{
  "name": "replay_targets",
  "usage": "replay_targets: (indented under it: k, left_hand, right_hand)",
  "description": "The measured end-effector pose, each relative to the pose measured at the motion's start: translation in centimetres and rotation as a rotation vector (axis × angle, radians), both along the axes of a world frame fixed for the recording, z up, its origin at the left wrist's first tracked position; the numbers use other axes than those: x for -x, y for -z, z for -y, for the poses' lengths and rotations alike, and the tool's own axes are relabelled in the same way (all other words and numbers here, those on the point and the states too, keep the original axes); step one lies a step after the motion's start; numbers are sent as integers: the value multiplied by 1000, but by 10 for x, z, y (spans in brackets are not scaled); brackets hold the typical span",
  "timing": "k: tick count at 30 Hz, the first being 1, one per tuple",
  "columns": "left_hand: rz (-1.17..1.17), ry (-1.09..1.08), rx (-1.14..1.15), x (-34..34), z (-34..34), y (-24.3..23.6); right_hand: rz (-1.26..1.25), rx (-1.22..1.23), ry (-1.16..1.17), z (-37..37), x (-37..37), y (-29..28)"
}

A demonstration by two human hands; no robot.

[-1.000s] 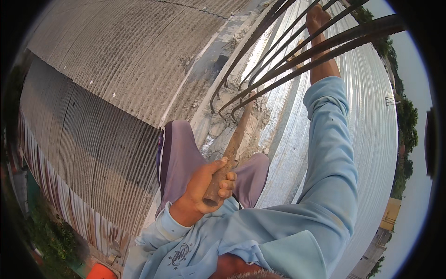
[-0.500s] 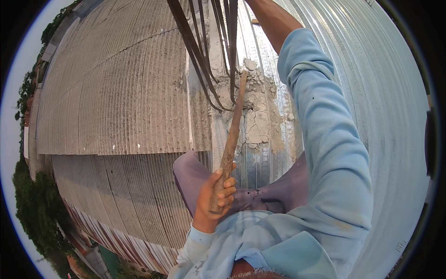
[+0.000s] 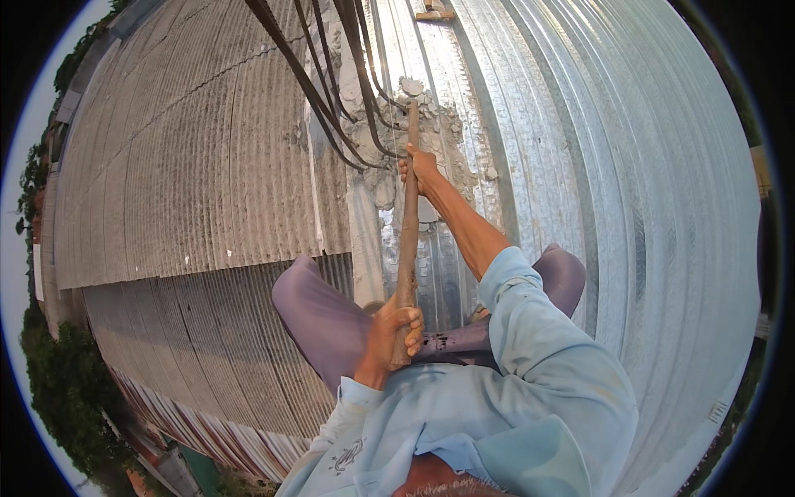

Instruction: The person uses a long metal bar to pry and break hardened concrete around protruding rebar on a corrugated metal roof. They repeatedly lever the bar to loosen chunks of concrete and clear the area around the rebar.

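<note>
A long wooden handle (image 3: 409, 236) runs away from my body, its far end lying at the broken concrete (image 3: 451, 132); whatever is fitted on that end cannot be made out. My left hand (image 3: 394, 335) is wrapped round the near end, close to my lap. Farther up the same handle, my right hand (image 3: 421, 169) is closed on it, arm stretched forward. Just left of the handle's far part, several brown bent steel bars (image 3: 354, 91) rise out of the concrete.
Grey corrugated roofing sheets (image 3: 199, 166) spread over the left side, with a step down to a lower roof (image 3: 215, 340). Shiny ribbed metal sheeting (image 3: 580, 124) covers the right. A small wooden piece (image 3: 434, 15) lies at the far end. Trees (image 3: 70, 389) stand beyond the left edge.
My right hand, out of view before with the arm reaching far forward, has come back and closed on the handle's upper part. The left hand keeps its hold; the view has shifted slightly.
</note>
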State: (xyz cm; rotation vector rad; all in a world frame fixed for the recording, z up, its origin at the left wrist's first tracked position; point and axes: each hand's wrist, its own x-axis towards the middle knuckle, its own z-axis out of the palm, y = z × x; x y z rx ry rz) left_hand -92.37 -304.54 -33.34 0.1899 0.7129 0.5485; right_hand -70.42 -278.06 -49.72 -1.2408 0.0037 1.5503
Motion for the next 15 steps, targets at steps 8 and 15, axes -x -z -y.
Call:
replay_targets:
  k: [8,15]
  left_hand:
    - [290,-135,227,7,57,4]
    - [300,-185,262,-8,87,17]
  right_hand:
    - [236,-47,-58,55,21,-21]
    - [346,2,-146,68,35,-14]
